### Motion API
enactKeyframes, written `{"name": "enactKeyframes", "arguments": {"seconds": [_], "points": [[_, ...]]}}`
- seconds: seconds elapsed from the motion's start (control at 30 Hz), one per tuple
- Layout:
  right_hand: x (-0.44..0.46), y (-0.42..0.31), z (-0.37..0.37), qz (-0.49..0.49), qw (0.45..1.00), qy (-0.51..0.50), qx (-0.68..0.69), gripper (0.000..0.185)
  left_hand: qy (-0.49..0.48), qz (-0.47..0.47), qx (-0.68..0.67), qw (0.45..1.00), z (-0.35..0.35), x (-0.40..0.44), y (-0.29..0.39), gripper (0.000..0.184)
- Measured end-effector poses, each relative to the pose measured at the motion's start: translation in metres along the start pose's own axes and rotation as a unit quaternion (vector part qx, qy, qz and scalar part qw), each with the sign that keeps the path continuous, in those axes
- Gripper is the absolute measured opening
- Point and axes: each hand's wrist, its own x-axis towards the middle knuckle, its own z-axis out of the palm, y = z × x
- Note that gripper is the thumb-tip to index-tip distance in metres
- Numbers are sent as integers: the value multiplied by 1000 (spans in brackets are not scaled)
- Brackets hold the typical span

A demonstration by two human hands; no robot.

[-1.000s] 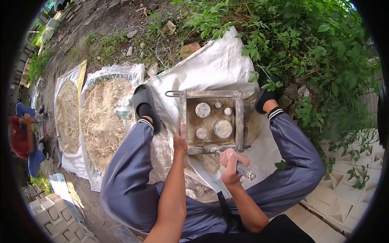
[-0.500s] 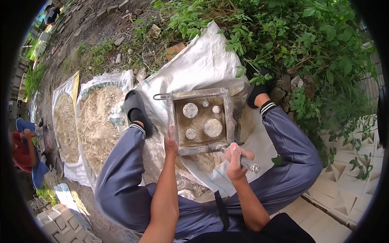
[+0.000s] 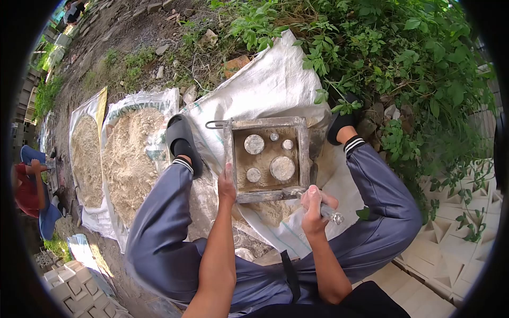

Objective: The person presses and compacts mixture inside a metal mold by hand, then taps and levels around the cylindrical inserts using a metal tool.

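Note:
A square frame [image 3: 304,151], grey and dusty, lies on a white sack [image 3: 265,87] between my feet. Inside it are several round discs of different sizes, the largest [image 3: 282,168] at the lower right, on a sandy surface. My left hand [image 3: 227,185] grips the frame's lower left corner, fingers partly hidden. Close to the lower right corner, my right hand [image 3: 316,204] is wrapped round a grey metal rod [image 3: 335,217], whose knobbed end sticks out to the right. The rod's other end reaches the frame's lower edge.
Sacks of pale powder [image 3: 135,153] lie at the left. Leafy plants [image 3: 403,69] fill the upper right. Patterned pale blocks [image 3: 450,254] are at the lower right. A person in red [image 3: 27,191] sits at far left; another person [image 3: 73,11] is at the upper left.
The view has shifted, so the frame now appears farther left than a second ago. My right hand and the rod have moved slightly right relative to the frame. My left hand keeps its place.

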Motion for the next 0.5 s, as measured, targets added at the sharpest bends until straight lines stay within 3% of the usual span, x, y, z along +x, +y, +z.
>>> {"name": "enactKeyframes", "arguments": {"seconds": [0.1,0.17,0.23,0.3,0.37,0.43,0.5], "points": [[-2,13,5,-19,1000,-3,6,42,21,36,18,999,-2,-6,-11,66],[7,7,17,-98,985,-105,-101,42,-3,2,14,1000,-2,-5,-4,66],[-1,1,21,-70,987,-103,-97,40,5,3,-9,1000,2,-9,8,66],[-12,-5,24,-4,999,-28,46,42,42,23,42,998,1,-6,-5,64],[-16,20,24,-20,998,-32,44,42,19,14,17,1000,0,-8,-9,64],[-11,20,31,-22,992,-108,-60,43,17,17,-2,1000,1,-4,-3,62],[-18,12,36,-6,995,-92,-44,43,28,17,17,999,2,-6,-1,62]]}}
